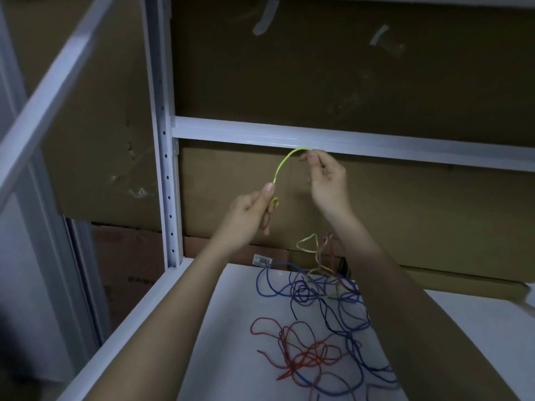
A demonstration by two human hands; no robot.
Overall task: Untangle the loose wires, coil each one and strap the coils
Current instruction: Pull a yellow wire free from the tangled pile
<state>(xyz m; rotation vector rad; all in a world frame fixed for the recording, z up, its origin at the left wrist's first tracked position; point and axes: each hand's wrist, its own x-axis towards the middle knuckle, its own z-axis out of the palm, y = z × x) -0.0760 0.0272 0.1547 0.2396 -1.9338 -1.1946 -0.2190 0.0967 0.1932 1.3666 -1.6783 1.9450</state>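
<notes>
a small white sticker (263, 261) at the back edge of the white shelf (237, 299) reads "3055". both hands are raised above the shelf: the left hand (251, 211) pinches one end of a thin yellow-green wire (282, 164) between thumb and curled fingers, and the right hand (327, 180) pinches it further along, so it arches between them. one blue wire (346, 322) and one red wire (301, 354) lie tangled on the shelf, the red nearer the front edge.
</notes>
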